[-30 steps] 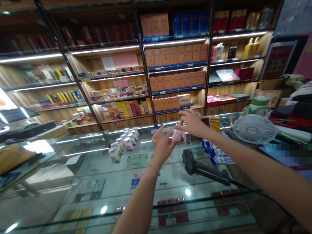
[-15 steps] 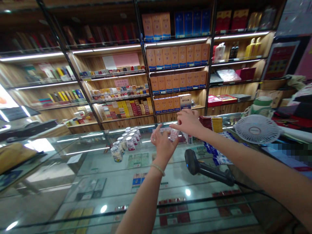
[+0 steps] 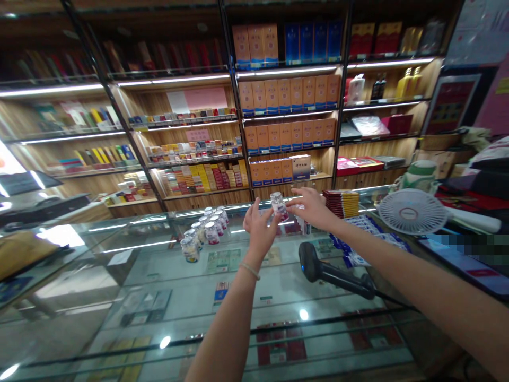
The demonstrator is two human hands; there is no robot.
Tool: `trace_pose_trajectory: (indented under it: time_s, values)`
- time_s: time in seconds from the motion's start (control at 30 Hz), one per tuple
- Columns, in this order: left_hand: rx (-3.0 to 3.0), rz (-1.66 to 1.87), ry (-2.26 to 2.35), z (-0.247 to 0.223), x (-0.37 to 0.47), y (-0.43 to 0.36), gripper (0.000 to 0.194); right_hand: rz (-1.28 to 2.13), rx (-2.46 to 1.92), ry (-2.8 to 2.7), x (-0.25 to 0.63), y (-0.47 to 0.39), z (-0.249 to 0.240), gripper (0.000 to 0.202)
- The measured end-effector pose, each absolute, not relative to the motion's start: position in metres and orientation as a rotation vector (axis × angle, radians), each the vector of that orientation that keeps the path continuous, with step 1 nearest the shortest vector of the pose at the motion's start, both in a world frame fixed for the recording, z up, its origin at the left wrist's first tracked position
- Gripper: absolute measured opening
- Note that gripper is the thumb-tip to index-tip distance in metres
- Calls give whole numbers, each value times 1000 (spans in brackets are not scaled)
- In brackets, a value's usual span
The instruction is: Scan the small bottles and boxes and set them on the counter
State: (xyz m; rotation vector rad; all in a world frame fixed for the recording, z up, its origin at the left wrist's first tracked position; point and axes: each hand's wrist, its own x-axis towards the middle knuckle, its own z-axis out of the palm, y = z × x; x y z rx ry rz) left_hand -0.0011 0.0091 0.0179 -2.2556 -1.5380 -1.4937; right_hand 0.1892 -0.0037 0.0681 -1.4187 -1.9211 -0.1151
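A small clear-lidded jar (image 3: 279,206) with a white and purple label stands between my hands, over the far part of the glass counter. My left hand (image 3: 260,223) has its thumb and fingers closed on the jar's left side. From the right, my right hand (image 3: 310,206) pinches the same jar at its other side. To the left, several similar jars (image 3: 212,232) with white lids stand in rows on the glass. A black barcode scanner (image 3: 336,276) lies below my right forearm.
The glass counter (image 3: 191,297) holds flat packs beneath its top. Right of my hands are stacked red and yellow packs (image 3: 342,203), blue and white packets (image 3: 363,228) and a white fan (image 3: 411,212). Shelves of boxes line the back.
My hands have closed in on the jar, which now shows clearly between them. My right hand has come slightly lower. The view has shifted a little.
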Motion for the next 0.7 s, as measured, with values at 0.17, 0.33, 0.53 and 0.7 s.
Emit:
trace_pose_trajectory:
  time_s: [0.17, 0.33, 0.53, 0.7]
  values:
    - [-2335, -1473, -1513, 14, 1, 12, 33, -127, -1409, -1827, 183, -8, 54, 16]
    - [-2353, -1430, -1537, 17, 1, 6, 34, -123, -1417, -1762, 181, -12, 48, 14]
    - [-2300, -1403, -1519, 44, -8, -4, 24, -149, -1363, -1703, 175, -18, 57, 19]
    - [-2211, -1314, -1533, 75, -34, -20, 20, -127, -1301, -1647, 148, -20, 64, 23]
